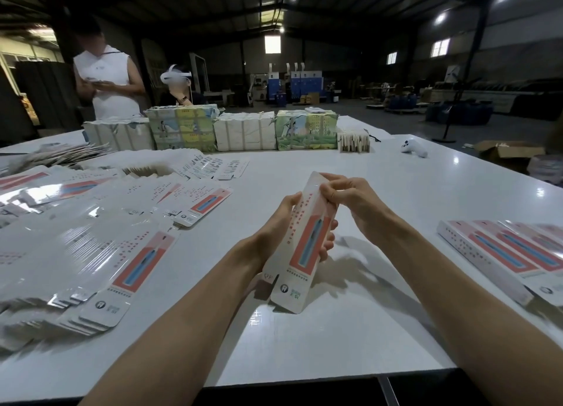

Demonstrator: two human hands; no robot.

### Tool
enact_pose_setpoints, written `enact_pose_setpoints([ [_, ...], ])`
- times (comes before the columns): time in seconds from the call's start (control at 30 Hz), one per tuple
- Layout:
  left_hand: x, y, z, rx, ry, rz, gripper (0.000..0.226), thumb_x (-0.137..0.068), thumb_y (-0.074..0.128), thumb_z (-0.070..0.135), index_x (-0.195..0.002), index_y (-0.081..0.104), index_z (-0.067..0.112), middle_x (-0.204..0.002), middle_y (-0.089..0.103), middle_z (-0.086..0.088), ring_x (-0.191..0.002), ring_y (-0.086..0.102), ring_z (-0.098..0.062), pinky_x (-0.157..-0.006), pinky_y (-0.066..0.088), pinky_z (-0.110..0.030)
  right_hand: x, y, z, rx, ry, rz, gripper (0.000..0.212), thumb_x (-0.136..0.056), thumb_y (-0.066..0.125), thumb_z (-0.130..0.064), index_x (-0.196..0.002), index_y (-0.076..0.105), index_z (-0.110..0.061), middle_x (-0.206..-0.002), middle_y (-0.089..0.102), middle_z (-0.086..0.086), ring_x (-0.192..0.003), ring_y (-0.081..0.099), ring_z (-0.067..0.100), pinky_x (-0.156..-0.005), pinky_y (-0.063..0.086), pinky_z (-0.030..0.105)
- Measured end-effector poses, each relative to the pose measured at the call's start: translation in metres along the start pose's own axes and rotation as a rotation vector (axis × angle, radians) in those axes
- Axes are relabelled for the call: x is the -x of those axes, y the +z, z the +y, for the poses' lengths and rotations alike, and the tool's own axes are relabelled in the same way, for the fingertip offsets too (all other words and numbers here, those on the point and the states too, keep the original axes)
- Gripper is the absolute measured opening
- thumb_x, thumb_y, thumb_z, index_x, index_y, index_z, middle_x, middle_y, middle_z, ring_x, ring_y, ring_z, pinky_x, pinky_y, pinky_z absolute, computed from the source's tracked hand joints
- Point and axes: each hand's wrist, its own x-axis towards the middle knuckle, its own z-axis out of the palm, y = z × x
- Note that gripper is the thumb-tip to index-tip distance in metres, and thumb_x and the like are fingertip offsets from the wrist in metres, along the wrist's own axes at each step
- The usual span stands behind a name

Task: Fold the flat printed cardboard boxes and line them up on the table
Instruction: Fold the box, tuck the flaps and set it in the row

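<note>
A glossy white table [380,192] spreads beneath both hands. Left of the left hand [280,219] lies a heap of flat white-and-coral printed cardboard blanks [100,253]. Right of the right hand [344,192] is a row of folded boxes [502,253]. The left hand grips a long coral-printed carton [304,247] round its middle, and the right hand pinches its far end.

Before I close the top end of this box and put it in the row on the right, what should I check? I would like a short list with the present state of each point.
1. Left hand grips the box at its middle: ok.
2. Right hand pinches the box's top end: ok.
3. That end tucked in fully: cannot tell, fingers hide it.
4. Bottom flap closed: not ok, it looks open.
5. Bare table beside the row of folded boxes: ok.
</note>
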Motion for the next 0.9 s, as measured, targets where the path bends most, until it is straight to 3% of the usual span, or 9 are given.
enact_pose_setpoints([
  [0.13,-0.005,0.015,0.001,0.126,-0.108,0.019,0.061,-0.101,0.034,0.070,-0.096,0.046,0.011,-0.072,0.051,-0.005,-0.055,0.049,-0.013,-0.051,0.050,-0.023,-0.004,-0.002,0.004,-0.138,0.045,0.031,0.027,-0.100,0.067,-0.019,-0.104,0.079,0.005,-0.135,0.069,-0.006,-0.124,0.063,0.019,-0.113,0.042,0.042],
  [0.23,-0.010,0.013,-0.003,0.220,-0.089,0.041,0.058,-0.102,0.038,0.068,-0.090,0.045,0.011,-0.070,0.046,-0.004,-0.051,0.046,-0.012,-0.048,0.048,-0.020,-0.001,0.004,0.005,-0.152,0.078,-0.010,0.039,-0.101,0.066,-0.027,-0.118,0.071,0.008,-0.117,0.074,0.001,-0.116,0.067,0.021,-0.119,0.040,0.050],
  [0.3,-0.009,0.006,-0.005,0.329,-0.028,0.074,0.056,-0.102,0.041,0.065,-0.090,0.048,0.011,-0.071,0.047,-0.005,-0.050,0.048,-0.013,-0.048,0.050,-0.021,0.001,0.012,0.008,-0.136,0.090,0.004,0.041,-0.099,0.070,-0.027,-0.132,0.065,-0.004,-0.128,0.069,0.008,-0.123,0.064,0.025,-0.118,0.043,0.053],
  [0.37,-0.005,-0.002,-0.007,0.407,0.023,0.091,0.054,-0.103,0.044,0.063,-0.097,0.053,0.010,-0.075,0.050,-0.006,-0.054,0.053,-0.014,-0.050,0.052,-0.023,0.003,0.020,0.011,-0.145,0.133,-0.013,0.057,-0.096,0.074,-0.029,-0.146,0.050,-0.019,-0.136,0.064,0.016,-0.125,0.065,0.030,-0.113,0.049,0.052],
  [0.43,-0.002,-0.007,-0.009,0.409,0.076,0.101,0.053,-0.103,0.049,0.061,-0.112,0.057,0.010,-0.083,0.054,-0.009,-0.065,0.057,-0.016,-0.058,0.055,-0.026,0.004,0.028,0.016,-0.173,0.143,-0.054,0.066,-0.096,0.073,-0.030,-0.152,0.038,-0.024,-0.116,0.073,0.017,-0.112,0.073,0.032,-0.104,0.056,0.048],
  [0.5,-0.001,-0.009,-0.011,0.364,0.141,0.146,0.053,-0.103,0.051,0.060,-0.121,0.060,0.011,-0.089,0.059,-0.011,-0.074,0.060,-0.019,-0.068,0.057,-0.029,0.005,0.034,0.019,-0.183,0.118,-0.031,0.069,-0.096,0.072,-0.034,-0.153,0.035,-0.024,-0.101,0.077,0.016,-0.104,0.076,0.032,-0.098,0.060,0.046],
  [0.6,-0.003,-0.001,-0.015,0.241,0.221,0.288,0.056,-0.104,0.048,0.063,-0.107,0.074,0.013,-0.090,0.073,-0.016,-0.075,0.074,-0.029,-0.068,0.063,-0.038,0.005,0.034,0.020,-0.137,0.050,0.041,0.067,-0.095,0.074,-0.042,-0.148,0.036,-0.028,-0.102,0.079,0.013,-0.102,0.077,0.031,-0.100,0.058,0.052],
  [0.77,-0.006,0.008,-0.014,-0.093,0.432,0.542,0.038,-0.111,0.040,0.047,-0.148,0.031,0.042,-0.109,0.072,-0.015,-0.085,0.079,-0.036,-0.074,0.066,-0.052,0.006,0.028,0.021,-0.039,-0.024,0.068,0.055,-0.096,0.072,-0.049,-0.137,0.039,-0.036,-0.103,0.080,0.008,-0.100,0.077,0.028,-0.096,0.059,0.050],
  [0.9,-0.006,0.007,-0.013,-0.419,0.639,0.623,0.044,-0.112,0.044,0.034,-0.152,0.034,0.051,-0.135,0.063,0.001,-0.098,0.077,-0.027,-0.080,0.066,-0.050,0.007,0.029,0.019,0.002,-0.049,0.093,0.049,-0.096,0.070,-0.050,-0.135,0.043,-0.036,-0.102,0.080,0.002,-0.098,0.077,0.026,-0.089,0.063,0.041],
])
